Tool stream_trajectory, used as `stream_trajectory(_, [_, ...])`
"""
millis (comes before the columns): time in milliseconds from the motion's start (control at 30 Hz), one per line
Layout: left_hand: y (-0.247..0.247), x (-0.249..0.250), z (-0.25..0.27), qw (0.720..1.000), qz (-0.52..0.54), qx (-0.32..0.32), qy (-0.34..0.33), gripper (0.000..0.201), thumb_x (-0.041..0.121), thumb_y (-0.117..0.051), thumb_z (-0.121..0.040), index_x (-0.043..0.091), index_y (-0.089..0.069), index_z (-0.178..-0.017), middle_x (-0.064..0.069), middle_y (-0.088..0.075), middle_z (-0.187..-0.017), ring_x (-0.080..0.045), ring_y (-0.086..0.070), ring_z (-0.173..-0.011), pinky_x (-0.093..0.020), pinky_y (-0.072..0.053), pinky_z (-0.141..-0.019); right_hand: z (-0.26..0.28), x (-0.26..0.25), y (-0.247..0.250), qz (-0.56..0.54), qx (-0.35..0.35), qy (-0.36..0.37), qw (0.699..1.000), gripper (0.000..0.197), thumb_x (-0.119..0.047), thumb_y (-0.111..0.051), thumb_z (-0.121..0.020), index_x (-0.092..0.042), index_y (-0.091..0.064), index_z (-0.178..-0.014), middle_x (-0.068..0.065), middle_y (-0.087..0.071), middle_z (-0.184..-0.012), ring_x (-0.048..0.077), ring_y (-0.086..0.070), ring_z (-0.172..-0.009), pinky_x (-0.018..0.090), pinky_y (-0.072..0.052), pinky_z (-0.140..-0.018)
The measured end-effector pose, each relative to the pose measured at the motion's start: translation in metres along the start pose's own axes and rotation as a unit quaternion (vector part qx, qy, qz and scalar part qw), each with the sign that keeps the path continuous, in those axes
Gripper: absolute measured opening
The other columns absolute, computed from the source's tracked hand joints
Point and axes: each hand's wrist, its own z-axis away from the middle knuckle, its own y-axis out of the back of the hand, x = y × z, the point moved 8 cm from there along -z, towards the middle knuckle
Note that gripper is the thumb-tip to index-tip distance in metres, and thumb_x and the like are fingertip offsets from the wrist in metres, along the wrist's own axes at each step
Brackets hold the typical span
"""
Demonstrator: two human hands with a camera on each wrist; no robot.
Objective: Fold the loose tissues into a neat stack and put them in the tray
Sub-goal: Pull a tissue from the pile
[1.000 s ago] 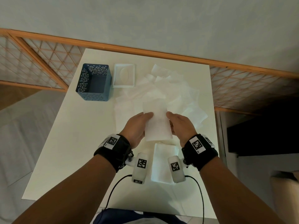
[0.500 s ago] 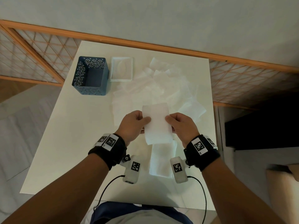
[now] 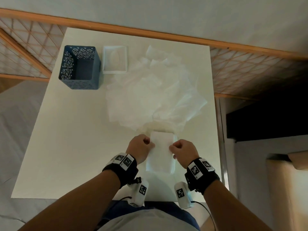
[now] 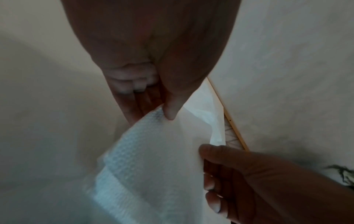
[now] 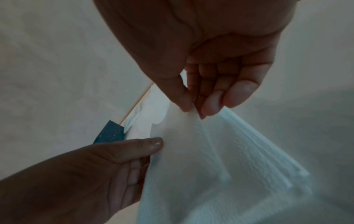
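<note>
Head view: both hands' fingers [image 3: 150,145] pinching folded tissue [image 3: 161,147] side edges above near-edge stack [image 3: 159,167].

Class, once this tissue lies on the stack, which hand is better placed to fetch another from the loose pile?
Probably the right hand: the loose white tissues spread toward its side; the left hand could steady the folded tissue stack.

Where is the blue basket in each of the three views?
Head: blue basket at upper left, on the table's far side.
Left wrist: not in it.
Right wrist: only a corner, left of centre.
Shared landmark: the held tissue.
</note>
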Motion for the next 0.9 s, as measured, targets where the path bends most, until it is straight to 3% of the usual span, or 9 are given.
stream_trajectory(100, [-0.007,-0.004,0.002,1.000,-0.018,0.022,0.001,0.016,0.030,-0.078,-0.088,0.020,-0.066,-0.084,0.001,-0.069,-0.077,-0.023,-0.067,-0.074,-0.039,-0.057,-0.070,-0.004,0.015,-0.005,0.014,0.013,-0.018,1.000,0.010,-0.026,-0.073,-0.092,-0.020,-0.068,-0.086,0.000,-0.073,-0.084,0.023,-0.071,-0.082,0.037,-0.059,-0.079])
stream_trajectory(267, [-0.013,-0.010,0.001,0.999,-0.018,0.047,0.011,0.018,0.035,-0.078,-0.090,0.021,-0.068,-0.090,0.003,-0.071,-0.086,-0.017,-0.066,-0.081,-0.029,-0.048,-0.068,-0.007,0.026,-0.006,0.012,0.024,-0.038,0.999,0.011,-0.025,-0.071,-0.092,-0.019,-0.068,-0.084,-0.003,-0.070,-0.078,0.021,-0.067,-0.077,0.030,-0.054,-0.072])
stream_trajectory(567, [-0.011,-0.007,-0.007,0.998,-0.018,0.059,0.007,0.016,0.035,-0.074,-0.092,0.022,-0.069,-0.086,0.001,-0.073,-0.080,-0.022,-0.069,-0.079,-0.037,-0.057,-0.075,-0.013,0.026,-0.005,0.012,0.039,-0.047,0.998,0.011,-0.028,-0.068,-0.095,-0.018,-0.070,-0.091,-0.002,-0.071,-0.084,0.018,-0.066,-0.077,0.026,-0.048,-0.061])
stream_trajectory(900, [-0.009,-0.013,-0.014,0.997,-0.051,0.047,0.043,0.017,0.031,-0.075,-0.089,0.020,-0.068,-0.078,0.001,-0.075,-0.081,-0.022,-0.070,-0.081,-0.032,-0.055,-0.071,-0.021,0.025,-0.007,0.049,0.035,-0.053,0.997,0.016,-0.032,-0.069,-0.091,-0.018,-0.063,-0.086,-0.002,-0.067,-0.081,0.017,-0.061,-0.073,0.026,-0.041,-0.057])
